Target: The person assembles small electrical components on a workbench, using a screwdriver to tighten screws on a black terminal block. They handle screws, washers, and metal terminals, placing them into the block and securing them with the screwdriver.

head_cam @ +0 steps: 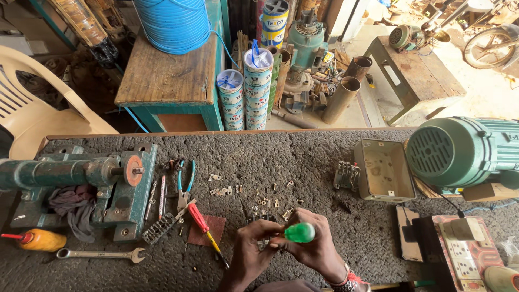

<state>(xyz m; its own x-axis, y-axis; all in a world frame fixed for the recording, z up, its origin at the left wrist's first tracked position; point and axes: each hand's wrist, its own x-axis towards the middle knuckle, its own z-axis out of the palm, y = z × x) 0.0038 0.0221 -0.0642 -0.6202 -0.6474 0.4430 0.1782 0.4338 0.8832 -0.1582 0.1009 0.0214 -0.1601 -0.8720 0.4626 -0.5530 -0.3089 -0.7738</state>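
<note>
A: Two hands are working low at the desk [303, 157] edge. The left hand [250, 250] is curling round a small metal part [264, 243], mostly hidden, so I can't tell its shape. The right hand [316, 251] is wrapping closed on a green-handled screwdriver [299, 232], tip pointing into that part.

B: Handling?

A: I'm judging the part light, stiff and fiddly, easy to drop; pinching it by the edges looks best. The screwdriver's smooth handle is probably a bit slick; a full-palm hold suits it.

B: Surface, left to right, quick.

A: Rough grey matting is covering the desk. At far left a green vise-like fixture [81, 184] is sitting with a rag [73, 208] under it, and an orange bottle [39, 240] and a spanner [101, 253] are lying in front. Next come pliers [185, 186] and a red-handled screwdriver [204, 224], then loose screws and brass bits [259, 203] lying scattered just above the hands. To the right an open metal box [385, 170] is resting beside a big green motor [465, 151], with a phone [408, 232] lying below.

B: Room?

A: It's looking like a cluttered workshop: a plastic chair [32, 108], a wooden table with a blue wire coil [172, 24], stacked tape rolls [255, 89] and pipes [346, 92] are standing behind.
</note>
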